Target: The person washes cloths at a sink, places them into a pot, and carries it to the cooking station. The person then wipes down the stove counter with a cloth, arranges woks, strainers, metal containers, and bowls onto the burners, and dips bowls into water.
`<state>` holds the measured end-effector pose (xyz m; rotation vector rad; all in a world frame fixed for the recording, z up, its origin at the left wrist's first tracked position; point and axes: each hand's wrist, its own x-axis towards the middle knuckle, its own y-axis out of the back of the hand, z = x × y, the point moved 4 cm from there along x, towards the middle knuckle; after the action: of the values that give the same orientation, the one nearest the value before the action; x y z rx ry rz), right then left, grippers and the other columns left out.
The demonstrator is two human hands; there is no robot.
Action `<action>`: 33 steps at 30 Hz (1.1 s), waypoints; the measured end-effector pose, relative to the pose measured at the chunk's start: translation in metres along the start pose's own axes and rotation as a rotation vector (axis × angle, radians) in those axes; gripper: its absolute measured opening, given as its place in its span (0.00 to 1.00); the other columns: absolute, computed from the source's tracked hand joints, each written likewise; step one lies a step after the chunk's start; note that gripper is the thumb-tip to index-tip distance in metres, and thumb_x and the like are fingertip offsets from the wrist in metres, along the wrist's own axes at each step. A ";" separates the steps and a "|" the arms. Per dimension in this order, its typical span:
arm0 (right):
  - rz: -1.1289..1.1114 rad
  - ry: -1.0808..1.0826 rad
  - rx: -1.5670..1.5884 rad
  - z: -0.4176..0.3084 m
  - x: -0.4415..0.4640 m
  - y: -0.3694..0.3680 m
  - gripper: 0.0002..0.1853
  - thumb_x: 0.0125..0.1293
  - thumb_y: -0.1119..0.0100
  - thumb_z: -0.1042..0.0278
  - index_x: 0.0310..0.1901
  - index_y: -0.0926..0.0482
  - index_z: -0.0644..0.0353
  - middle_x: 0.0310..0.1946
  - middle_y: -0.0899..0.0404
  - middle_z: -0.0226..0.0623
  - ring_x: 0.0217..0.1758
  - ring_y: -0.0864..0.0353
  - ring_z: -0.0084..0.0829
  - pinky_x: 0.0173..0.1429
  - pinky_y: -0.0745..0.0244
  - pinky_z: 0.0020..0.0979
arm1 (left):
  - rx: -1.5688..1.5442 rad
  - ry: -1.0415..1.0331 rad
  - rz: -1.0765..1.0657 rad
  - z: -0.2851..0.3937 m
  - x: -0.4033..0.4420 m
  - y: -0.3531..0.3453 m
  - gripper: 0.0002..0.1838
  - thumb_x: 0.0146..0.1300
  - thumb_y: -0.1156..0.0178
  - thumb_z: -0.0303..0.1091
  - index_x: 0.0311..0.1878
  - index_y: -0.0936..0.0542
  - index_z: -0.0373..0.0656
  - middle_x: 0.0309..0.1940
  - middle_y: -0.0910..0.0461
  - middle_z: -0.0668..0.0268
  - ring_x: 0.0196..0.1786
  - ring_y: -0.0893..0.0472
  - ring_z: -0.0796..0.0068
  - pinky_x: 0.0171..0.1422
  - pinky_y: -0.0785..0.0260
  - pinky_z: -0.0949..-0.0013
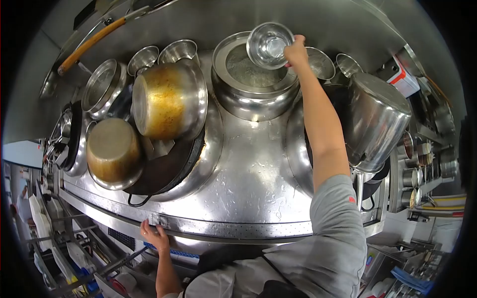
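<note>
My right hand [296, 51] is closed on the rim of a shiny metal bowl [258, 49], which is held tilted over a large round steel pot [258, 103] at the back of the counter. Cloudy liquid shows inside that pot. My left hand [155, 237] rests at the front edge of the steel counter [248, 174], its fingers apart and holding nothing. Nearest to it on the counter is a black wok [169, 174] with a loop handle.
Two upturned stained pots [166, 102] [114, 151] lean over the wok at the left. At the right leans a tall steel pot [380, 121]. Several metal bowls line the back wall. A wooden-handled tool [92, 44] is at the upper left; a shelf rack with containers stands at the right.
</note>
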<state>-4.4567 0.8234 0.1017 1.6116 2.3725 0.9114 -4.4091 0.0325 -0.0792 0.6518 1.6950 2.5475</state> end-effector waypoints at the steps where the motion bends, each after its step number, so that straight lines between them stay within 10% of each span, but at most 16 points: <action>1: 0.009 0.198 -0.256 0.001 -0.005 -0.008 0.26 0.59 0.50 0.78 0.61 0.39 0.56 0.37 0.19 0.58 0.33 0.14 0.51 0.36 0.18 0.44 | -0.072 -0.037 -0.030 0.008 -0.002 -0.004 0.22 0.59 0.42 0.27 0.58 0.27 0.32 0.55 0.28 0.43 0.58 0.28 0.42 0.64 0.37 0.48; 3: -0.062 0.329 -0.509 -0.006 -0.025 -0.030 0.26 0.63 0.45 0.73 0.62 0.39 0.50 0.51 0.28 0.76 0.48 0.19 0.66 0.51 0.21 0.52 | -0.274 -0.197 -0.133 0.067 0.003 0.002 0.14 0.57 0.40 0.25 0.48 0.22 0.36 0.42 0.20 0.51 0.45 0.21 0.49 0.53 0.30 0.54; 7: -0.125 0.315 -0.657 0.019 -0.028 -0.077 0.25 0.66 0.46 0.72 0.64 0.38 0.50 0.50 0.25 0.72 0.51 0.18 0.61 0.52 0.20 0.49 | -0.457 -0.672 -0.176 0.217 0.050 0.015 0.19 0.45 0.36 0.22 0.44 0.20 0.39 0.39 0.19 0.56 0.40 0.19 0.55 0.45 0.25 0.58; 12: -0.281 -0.216 -0.263 0.084 0.015 -0.116 0.21 0.64 0.50 0.73 0.60 0.28 0.55 0.59 0.25 0.59 0.58 0.20 0.51 0.57 0.22 0.45 | -0.593 -0.974 -0.128 0.336 0.123 0.005 0.23 0.47 0.36 0.23 0.51 0.22 0.40 0.44 0.21 0.59 0.44 0.20 0.57 0.48 0.26 0.58; 14: -0.230 -0.310 0.017 0.125 0.038 -0.139 0.20 0.61 0.50 0.77 0.56 0.26 0.58 0.56 0.24 0.60 0.53 0.17 0.53 0.50 0.19 0.49 | -0.648 -0.977 -0.114 0.370 0.147 -0.010 0.22 0.50 0.36 0.24 0.52 0.23 0.39 0.48 0.22 0.55 0.49 0.20 0.53 0.52 0.26 0.56; 17: -0.347 -0.549 0.439 0.073 -0.003 -0.102 0.13 0.59 0.49 0.80 0.47 0.28 0.60 0.41 0.25 0.50 0.25 0.23 0.46 0.12 0.36 0.36 | -0.641 -0.817 -0.186 0.413 0.183 -0.049 0.27 0.58 0.37 0.29 0.61 0.27 0.34 0.56 0.25 0.47 0.58 0.25 0.44 0.63 0.32 0.53; 25: -0.147 -0.716 0.883 0.035 0.005 -0.035 0.08 0.63 0.53 0.83 0.42 0.27 0.72 0.33 0.26 0.53 0.18 0.25 0.36 0.15 0.27 0.31 | -0.519 -0.170 -0.322 0.475 0.260 -0.152 0.44 0.62 0.38 0.42 0.70 0.45 0.20 0.59 0.31 0.33 0.62 0.29 0.38 0.69 0.38 0.53; 33: -0.283 -0.956 1.368 0.070 0.036 -0.006 0.12 0.72 0.67 0.74 0.48 0.32 0.65 0.45 0.27 0.71 0.16 0.29 0.27 0.15 0.29 0.19 | -0.611 -0.162 -0.308 0.471 0.274 -0.165 0.51 0.61 0.34 0.45 0.73 0.52 0.22 0.60 0.29 0.38 0.62 0.27 0.43 0.66 0.34 0.54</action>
<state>-4.4461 0.8820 0.0496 1.2587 2.2078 -1.5164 -4.5314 0.5793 0.0196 0.4847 0.8127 2.4948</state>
